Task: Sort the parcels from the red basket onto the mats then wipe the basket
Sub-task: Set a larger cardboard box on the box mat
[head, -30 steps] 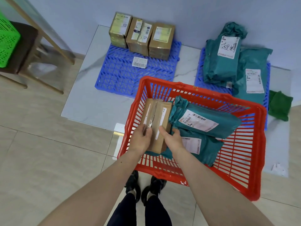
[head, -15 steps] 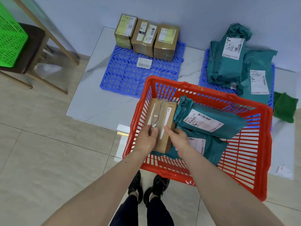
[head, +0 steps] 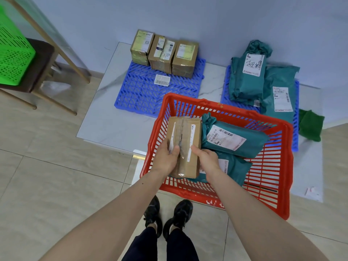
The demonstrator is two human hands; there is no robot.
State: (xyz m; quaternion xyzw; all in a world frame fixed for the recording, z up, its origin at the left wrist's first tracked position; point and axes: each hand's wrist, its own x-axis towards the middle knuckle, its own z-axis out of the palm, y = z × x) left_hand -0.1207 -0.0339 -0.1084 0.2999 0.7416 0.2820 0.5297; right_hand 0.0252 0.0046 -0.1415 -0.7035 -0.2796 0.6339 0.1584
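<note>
A brown cardboard box [head: 185, 142] is held over the left end of the red basket [head: 222, 201]. My left hand [head: 165, 159] grips its left side with the thumb on top, and my right hand [head: 206, 160] grips its right side. Two teal mailer bags [head: 233, 141] lie inside the basket beside the box. On the left blue mat [head: 143, 95] stand three brown boxes [head: 163, 52] in a row. The right blue mat [head: 231, 100] holds teal bags [head: 248, 78].
A loose barcode label [head: 162, 80] lies on the left mat. A green cloth [head: 310, 125] lies at the right of the right mat. At far left, a green basket [head: 13, 53] sits on a dark stool [head: 37, 70]. My shoes [head: 169, 213] stand before the basket.
Both hands have lifted the brown box a little higher out of the basket, with the grip unchanged. The view has shifted slightly.
</note>
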